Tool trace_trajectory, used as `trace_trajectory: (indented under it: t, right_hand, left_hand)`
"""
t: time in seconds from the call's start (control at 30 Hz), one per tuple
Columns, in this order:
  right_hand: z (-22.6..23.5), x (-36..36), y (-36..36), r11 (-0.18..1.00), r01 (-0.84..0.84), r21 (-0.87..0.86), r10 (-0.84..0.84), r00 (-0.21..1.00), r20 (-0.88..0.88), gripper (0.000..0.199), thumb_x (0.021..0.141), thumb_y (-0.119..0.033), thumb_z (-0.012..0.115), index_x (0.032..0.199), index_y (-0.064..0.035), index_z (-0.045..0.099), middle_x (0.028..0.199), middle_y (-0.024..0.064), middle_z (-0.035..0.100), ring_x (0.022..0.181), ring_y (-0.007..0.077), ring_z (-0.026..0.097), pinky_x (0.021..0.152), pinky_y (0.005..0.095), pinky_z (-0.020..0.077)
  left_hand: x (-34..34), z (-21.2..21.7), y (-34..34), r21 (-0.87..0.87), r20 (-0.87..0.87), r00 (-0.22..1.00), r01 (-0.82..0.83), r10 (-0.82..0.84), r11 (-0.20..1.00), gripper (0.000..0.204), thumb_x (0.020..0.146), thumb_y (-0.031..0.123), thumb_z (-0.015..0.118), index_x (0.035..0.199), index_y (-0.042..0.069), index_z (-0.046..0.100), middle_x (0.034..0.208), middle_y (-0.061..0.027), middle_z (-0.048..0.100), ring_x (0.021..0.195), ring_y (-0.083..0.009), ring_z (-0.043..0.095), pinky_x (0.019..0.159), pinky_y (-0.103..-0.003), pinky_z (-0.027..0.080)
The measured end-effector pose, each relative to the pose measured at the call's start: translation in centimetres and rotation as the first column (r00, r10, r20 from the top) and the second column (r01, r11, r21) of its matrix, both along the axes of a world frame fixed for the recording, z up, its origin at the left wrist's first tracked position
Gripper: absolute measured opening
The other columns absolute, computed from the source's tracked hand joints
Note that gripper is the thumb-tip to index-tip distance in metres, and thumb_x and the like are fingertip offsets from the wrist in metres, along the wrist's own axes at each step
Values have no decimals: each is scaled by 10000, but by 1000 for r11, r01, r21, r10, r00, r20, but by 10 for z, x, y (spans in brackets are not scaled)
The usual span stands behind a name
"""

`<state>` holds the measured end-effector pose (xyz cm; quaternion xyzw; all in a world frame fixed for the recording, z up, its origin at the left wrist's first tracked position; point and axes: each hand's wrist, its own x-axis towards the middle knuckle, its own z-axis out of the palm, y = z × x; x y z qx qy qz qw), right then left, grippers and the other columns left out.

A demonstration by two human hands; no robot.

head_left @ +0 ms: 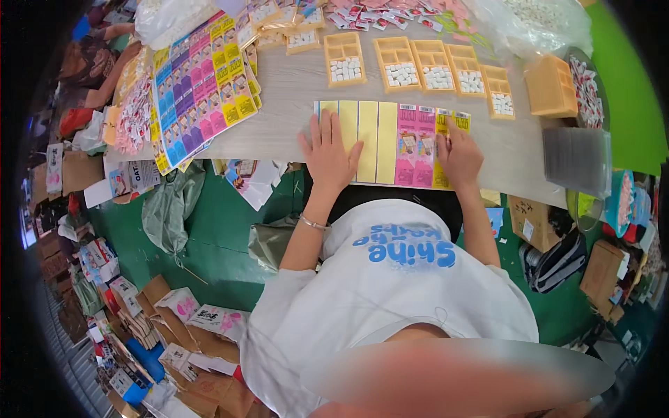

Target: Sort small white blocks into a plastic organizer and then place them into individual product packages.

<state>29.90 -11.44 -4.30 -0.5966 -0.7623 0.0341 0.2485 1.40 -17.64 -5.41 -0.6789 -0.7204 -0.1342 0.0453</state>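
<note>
Pale yellow, pink and bright yellow run in upright strips across the printed sheet (385,143), which lies flat at the near edge of our table (293,87), in front of our body; the plain pale strips are on its left, the pink ones right of the middle, the bright yellow ones at the right. Our left hand (327,150) is laid palm down over the left part with fingers spread, gripping nothing; our right hand (461,150) rests on the right part, its fingers partly curled, and we cannot tell whether they pinch the sheet; a bracelet (313,223) circles our left wrist.

Beyond the sheet we see five tan compartment trays (342,50) in a row, each with small white pieces in its near part; farther still lie red-and-white packets (369,17); to the left is a pile of colourful printed sheets (205,83), overlapping one another; to the right we have a stack of tan trays (550,85) and, nearer, a stack of clear plastic pieces (575,160); below, cardboard boxes (216,393) crowd the green floor (223,244) at the near left.
</note>
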Motion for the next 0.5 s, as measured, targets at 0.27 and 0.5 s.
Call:
trace_trajectory:
  t: [0.27, 0.5]
  right_hand:
    - [-13, 4, -30, 993, 118, 19, -120, 984, 129, 410, 930, -276, 654, 1315, -136, 642, 911, 66, 684, 810, 272, 677, 647, 423, 547]
    - [-1, 18, -7, 962, 212, -172, -200, 976, 82, 463, 914, -305, 659, 1339, -130, 603, 845, 125, 707, 759, 339, 693, 628, 460, 545]
  left_hand:
    - [-3, -1, 8, -9, -31, 996, 88, -89, 996, 796, 916, 554, 585, 1490, 28, 420, 1591, -130, 358, 1482, -344, 289, 1159, -642, 186]
    - [19, 59, 60, -349, 39, 999, 41, -29, 936, 855, 879, 611, 618, 1543, 130, 377, 1628, -122, 304, 1513, -367, 223, 1186, -647, 128]
